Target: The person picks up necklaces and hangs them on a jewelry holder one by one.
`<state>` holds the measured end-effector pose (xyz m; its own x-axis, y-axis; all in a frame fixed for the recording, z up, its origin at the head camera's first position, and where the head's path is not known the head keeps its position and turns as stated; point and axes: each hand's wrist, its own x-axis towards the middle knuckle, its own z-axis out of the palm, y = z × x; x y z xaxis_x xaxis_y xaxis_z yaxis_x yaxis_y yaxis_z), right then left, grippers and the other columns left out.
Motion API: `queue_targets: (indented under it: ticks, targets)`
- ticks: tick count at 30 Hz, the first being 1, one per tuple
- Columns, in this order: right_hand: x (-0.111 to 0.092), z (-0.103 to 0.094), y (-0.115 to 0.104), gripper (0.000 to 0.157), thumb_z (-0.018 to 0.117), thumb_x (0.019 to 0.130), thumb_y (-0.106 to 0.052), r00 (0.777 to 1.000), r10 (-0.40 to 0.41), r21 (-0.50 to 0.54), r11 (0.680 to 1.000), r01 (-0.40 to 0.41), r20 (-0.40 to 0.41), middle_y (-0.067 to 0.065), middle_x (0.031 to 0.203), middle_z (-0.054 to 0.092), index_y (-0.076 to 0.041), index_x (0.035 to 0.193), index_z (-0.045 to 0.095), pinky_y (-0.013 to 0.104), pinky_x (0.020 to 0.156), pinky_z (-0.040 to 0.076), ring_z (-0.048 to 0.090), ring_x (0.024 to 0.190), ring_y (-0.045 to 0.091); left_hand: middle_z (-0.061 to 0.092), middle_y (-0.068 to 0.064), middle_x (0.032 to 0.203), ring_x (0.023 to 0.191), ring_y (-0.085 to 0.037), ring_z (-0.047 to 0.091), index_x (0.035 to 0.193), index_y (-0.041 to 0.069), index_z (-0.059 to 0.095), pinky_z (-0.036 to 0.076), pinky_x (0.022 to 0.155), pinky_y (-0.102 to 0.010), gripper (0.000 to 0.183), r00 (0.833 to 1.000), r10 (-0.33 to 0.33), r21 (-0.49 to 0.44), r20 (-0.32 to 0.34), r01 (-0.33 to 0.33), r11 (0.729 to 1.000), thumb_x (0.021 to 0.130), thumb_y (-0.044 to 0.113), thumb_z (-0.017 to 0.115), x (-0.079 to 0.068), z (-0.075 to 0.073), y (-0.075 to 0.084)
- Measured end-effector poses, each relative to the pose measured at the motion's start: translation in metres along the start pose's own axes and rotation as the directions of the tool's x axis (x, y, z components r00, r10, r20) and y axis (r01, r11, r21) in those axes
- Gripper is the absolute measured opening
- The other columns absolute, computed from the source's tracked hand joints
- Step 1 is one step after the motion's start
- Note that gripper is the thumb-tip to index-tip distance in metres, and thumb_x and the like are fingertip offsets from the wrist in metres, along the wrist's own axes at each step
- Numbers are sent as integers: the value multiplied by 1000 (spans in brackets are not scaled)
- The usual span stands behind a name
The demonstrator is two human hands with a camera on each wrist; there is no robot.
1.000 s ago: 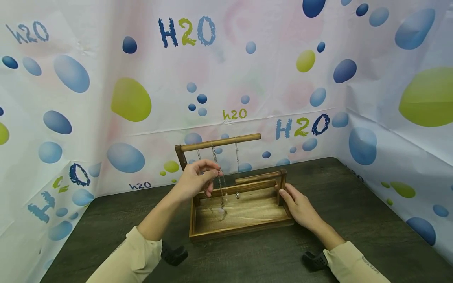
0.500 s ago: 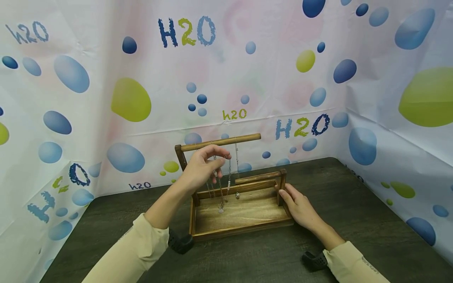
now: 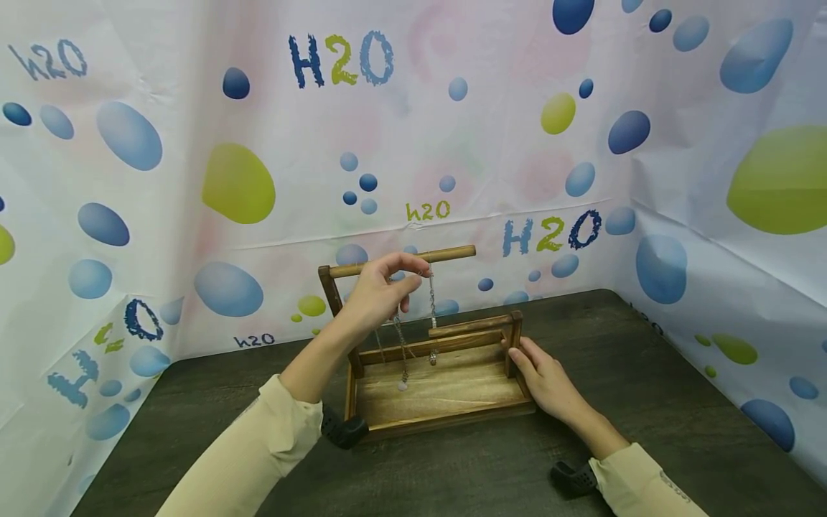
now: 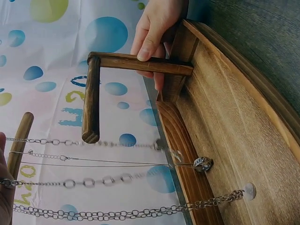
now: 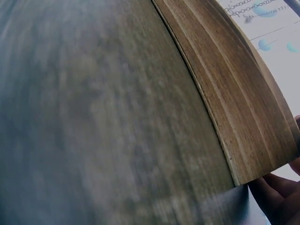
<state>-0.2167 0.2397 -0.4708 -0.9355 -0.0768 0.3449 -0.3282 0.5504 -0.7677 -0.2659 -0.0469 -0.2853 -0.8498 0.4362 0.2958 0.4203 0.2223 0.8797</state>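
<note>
A wooden jewelry stand (image 3: 446, 402) has a tray base, a tall bar (image 3: 452, 253) and a shorter bar (image 3: 468, 325). My left hand (image 3: 381, 291) is up at the tall bar, its thumb and fingers pinching a chain necklace (image 4: 89, 182) that hangs in two blurred strands. Another chain necklace (image 4: 93, 215), with a pale disc pendant (image 4: 249, 191), hangs close by. A thin necklace with a patterned ring-shaped pendant (image 4: 203, 164) hangs on the tall bar just right of the left fingertips. My right hand (image 3: 548, 377) grips the short bar's upright (image 3: 515, 343) at the tray's right end.
The stand rests on a dark wood-grain table (image 3: 452, 467). A white backdrop (image 3: 413, 143) with coloured drops rises behind and along both sides. Dark wrist straps show at the left sleeve (image 3: 291, 424) and the right sleeve (image 3: 636, 470).
My left hand has risen and moved right along the tall bar, carrying the pinched necklace toward the ring-pendant necklace. The right hand keeps its hold on the upright.
</note>
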Motion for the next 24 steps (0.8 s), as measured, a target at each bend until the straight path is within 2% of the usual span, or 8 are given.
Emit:
queue_targets:
  ticks: [1,7,9,13,17,21,24]
  targets:
    - [0,0,0,40,42,110,-31,1000,2,-3,1000,-2,-1,22,134,60,-4,138,53,62,97,46,54,125,43,66,-2,117,59,-26,54,116,11,69,40,44,-27,17,1000,5,2,3,-5,1000,103,11,58,1,1,0]
    - [0,1,0,42,42,110,-32,1000,9,-9,1000,-8,1,21,136,59,-7,142,53,62,96,47,56,124,43,66,0,116,60,-25,56,116,10,68,37,42,-26,17,1000,8,22,11,-9,1000,103,10,57,9,4,-1]
    - [1,1,0,42,42,110,-32,1000,10,-6,1000,-10,2,21,136,59,-7,142,53,62,95,48,57,123,43,66,-1,115,58,-20,56,115,10,68,38,42,-25,17,1000,5,22,7,-5,1000,102,9,58,12,6,-1]
    - [0,1,0,42,42,110,-33,1000,14,-5,1000,-14,4,20,136,60,-8,142,53,61,95,48,57,123,42,67,-3,113,58,-20,57,115,8,68,41,43,-26,17,1000,12,19,6,-12,1000,102,7,57,17,10,-1]
    - [0,0,0,41,42,110,-33,1000,16,-11,1000,-16,5,20,135,60,-8,141,53,61,95,48,57,122,42,67,-2,112,59,-22,57,113,11,68,40,43,-26,17,1000,19,0,16,-19,1000,102,5,56,21,16,2]
    - [0,-1,0,41,42,110,-33,1000,18,-18,1000,-18,2,20,135,60,-8,140,54,62,96,47,56,124,42,66,-2,113,67,-38,59,114,10,68,40,43,-25,17,999,29,-17,29,-29,999,103,6,55,26,24,6]
    - [0,0,0,41,42,110,-33,1000,18,-20,1000,-18,3,20,136,59,-7,140,54,62,98,46,55,125,42,66,-7,117,74,-47,59,116,7,67,41,43,-25,19,998,44,-31,34,-43,999,102,4,55,30,30,8]
